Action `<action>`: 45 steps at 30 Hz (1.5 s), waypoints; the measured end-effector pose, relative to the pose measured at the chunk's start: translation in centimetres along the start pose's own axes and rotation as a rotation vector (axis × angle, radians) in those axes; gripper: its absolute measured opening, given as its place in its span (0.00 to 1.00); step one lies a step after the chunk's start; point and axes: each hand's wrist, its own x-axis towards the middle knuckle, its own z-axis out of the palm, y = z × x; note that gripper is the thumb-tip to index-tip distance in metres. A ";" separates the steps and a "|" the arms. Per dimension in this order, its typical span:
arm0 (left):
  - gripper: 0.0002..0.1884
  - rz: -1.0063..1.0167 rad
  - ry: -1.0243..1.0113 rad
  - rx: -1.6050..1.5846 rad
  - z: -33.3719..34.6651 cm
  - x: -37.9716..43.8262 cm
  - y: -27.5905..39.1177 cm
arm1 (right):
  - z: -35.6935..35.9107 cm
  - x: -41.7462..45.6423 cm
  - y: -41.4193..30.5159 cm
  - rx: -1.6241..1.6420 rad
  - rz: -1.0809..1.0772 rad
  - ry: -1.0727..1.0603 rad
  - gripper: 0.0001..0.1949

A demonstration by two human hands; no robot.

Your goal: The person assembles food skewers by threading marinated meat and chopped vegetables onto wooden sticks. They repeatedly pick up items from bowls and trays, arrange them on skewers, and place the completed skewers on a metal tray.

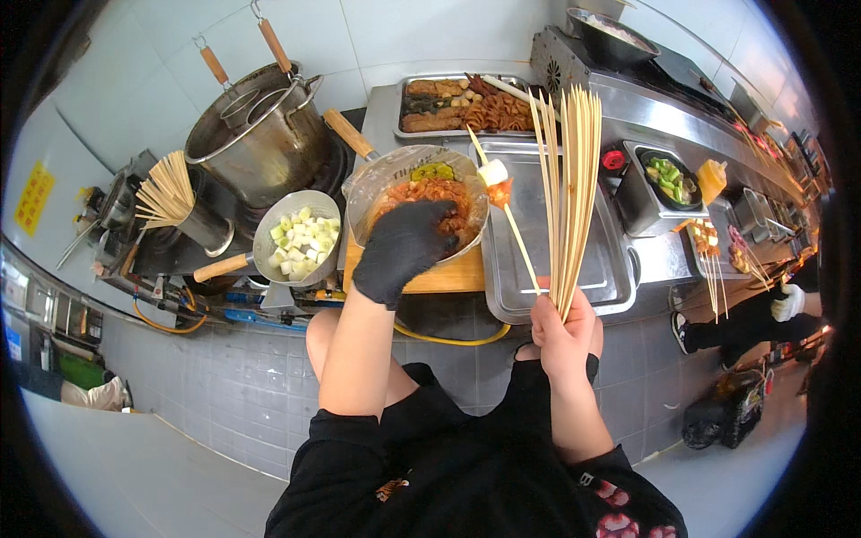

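My left hand, in a black glove (407, 249), reaches into a plastic-lined metal pan (417, 158) of red-marinated meat pieces (424, 195); its fingertips are down in the meat, and whether they grip a piece is hidden. My right hand (564, 333), ungloved, is closed around the lower ends of a bundle of bamboo skewers (582, 195). From the same hand one skewer (521, 242) slants up to the left, carrying a white leek piece above a piece of meat. Left of the pan is a wooden-handled bowl (299, 274) of cut leek pieces (306, 235).
An empty metal tray (518, 296) lies behind the skewers. A tall stockpot (269, 155) and a skewer holder (210, 225) stand left. A food-filled tray (464, 133) is at the back; a sauce bottle (712, 180) and finished skewers (705, 242) are right, near another person's gloved hand (787, 302).
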 end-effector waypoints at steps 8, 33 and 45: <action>0.17 0.034 -0.174 0.082 1.8 1.9 -0.8 | -0.2 -0.6 0.1 -0.074 -0.040 -0.004 0.11; 0.18 -0.199 0.321 -1.856 -0.6 1.0 -1.6 | 0.2 -1.9 2.3 -0.397 -0.105 -0.098 0.10; 0.16 0.035 0.488 -1.840 -0.1 1.0 -0.9 | 0.9 -1.9 1.8 -0.455 -0.100 -0.075 0.10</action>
